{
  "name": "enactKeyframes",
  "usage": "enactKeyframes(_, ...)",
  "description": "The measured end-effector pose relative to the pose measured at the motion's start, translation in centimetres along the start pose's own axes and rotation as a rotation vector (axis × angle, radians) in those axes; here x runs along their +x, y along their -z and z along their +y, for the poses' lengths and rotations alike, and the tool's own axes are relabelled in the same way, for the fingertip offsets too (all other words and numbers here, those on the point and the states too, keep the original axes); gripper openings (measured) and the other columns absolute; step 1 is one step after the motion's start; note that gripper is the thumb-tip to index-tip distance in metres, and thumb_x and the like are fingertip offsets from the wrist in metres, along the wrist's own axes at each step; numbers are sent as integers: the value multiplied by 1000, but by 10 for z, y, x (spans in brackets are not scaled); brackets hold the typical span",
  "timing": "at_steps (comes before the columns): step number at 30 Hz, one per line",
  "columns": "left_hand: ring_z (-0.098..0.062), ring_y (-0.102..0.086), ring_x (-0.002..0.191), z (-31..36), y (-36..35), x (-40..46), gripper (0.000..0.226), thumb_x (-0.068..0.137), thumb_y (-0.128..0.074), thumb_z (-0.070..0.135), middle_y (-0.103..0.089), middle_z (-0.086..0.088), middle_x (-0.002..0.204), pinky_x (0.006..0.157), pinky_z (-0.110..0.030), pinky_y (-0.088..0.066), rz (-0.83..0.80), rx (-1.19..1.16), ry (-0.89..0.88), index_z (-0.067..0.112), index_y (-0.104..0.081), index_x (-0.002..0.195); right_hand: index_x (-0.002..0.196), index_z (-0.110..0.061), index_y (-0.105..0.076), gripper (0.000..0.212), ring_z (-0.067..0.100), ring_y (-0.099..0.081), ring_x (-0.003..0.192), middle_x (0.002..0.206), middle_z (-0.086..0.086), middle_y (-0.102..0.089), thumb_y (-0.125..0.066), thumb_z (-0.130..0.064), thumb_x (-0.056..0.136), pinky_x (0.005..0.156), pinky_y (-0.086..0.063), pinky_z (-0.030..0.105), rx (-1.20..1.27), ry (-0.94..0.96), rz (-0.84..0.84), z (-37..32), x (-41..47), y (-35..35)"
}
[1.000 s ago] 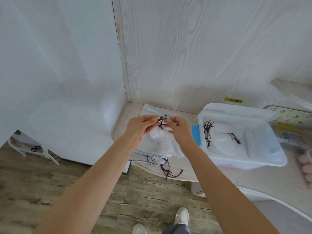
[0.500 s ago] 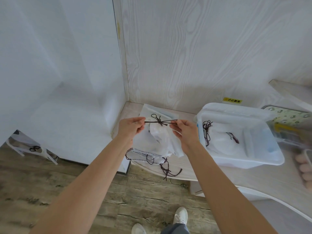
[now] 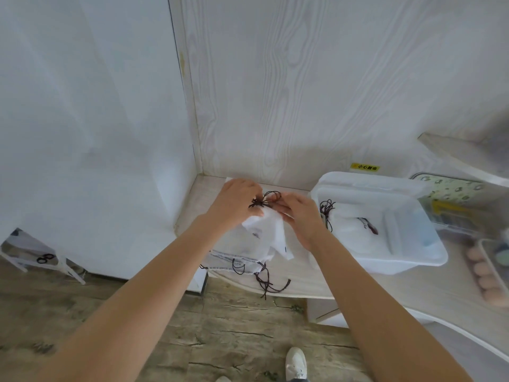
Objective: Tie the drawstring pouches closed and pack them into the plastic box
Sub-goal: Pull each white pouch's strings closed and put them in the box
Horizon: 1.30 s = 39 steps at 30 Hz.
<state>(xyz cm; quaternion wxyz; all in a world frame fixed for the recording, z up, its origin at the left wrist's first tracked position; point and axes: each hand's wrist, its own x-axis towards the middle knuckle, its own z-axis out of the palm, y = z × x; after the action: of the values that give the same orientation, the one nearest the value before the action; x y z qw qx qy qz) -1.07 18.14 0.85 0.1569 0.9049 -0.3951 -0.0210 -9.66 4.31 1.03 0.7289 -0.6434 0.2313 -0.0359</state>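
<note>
Soft daylight is filling the scene evenly; faint shadows are falling on the wall. Wide-angle distortion is bending edges, and the far right is blurring.

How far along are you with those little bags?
Done: one white pouch lies in the plastic box. In hand: both hands, left and right, work the dark cord of another pouch. Left: a pile of pouches on the counter.
</note>
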Motion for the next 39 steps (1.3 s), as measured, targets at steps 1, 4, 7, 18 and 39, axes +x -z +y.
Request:
enactKeyframes(1, -19, -47, 118, 4, 6, 4, 35, 84, -63, 38, -59, 1, 117, 98, -30, -27, 32, -55, 20, 17, -57, 111, 102, -6, -66, 25, 14, -65, 90, 99, 6, -70, -51, -25, 94, 84, -48, 25, -36, 5, -2, -1, -1, 4)
enactKeyframes(4, -26, -57, 83, 19, 28, 12, 30, 90, -56, 34, -62, -8, 89, 73, -34, -42, 112, -332, 117, 11, -49, 106, 109, -18, -66, 34, 12, -62, 98, 107, 1, -68, -60, -42, 86, 90, -47, 26, -239, 60, -26, -6, -4, 19)
enactKeyframes(7, -15, -49, 61, 41, 47, 19, 22, 91, -54, 31, -51, 2, 69, 51, -15, -37, 241, -548, 178, 13, -44, 98, 103, -16, -66, 20, 4, -63, 86, 100, -1, -70, -69, -20, 83, 72, -47, 9, -285, 81, -86, -14, -8, 34)
enactKeyframes(18, -17, -44, 67, 135, 57, 74, 22, 87, -59, 27, -44, -5, 75, 63, -27, -40, 471, -1336, 462, 10, -44, 83, 88, -17, -63, 12, 17, -58, 73, 83, 4, -67, -71, -23, 80, 65, -45, 26, 43, 54, 262, -37, -12, 129)
enactKeyframes(39, -36, -45, 112, 206, -85, 106, 38, 97, -43, 26, -50, -24, 120, 84, -29, -28, 298, -397, 833, -7, -44, 117, 127, -22, -50, 33, 23, -40, 119, 129, 6, -44, -48, -25, 95, 95, -37, 35, -1334, 229, 268, -11, 28, 257)
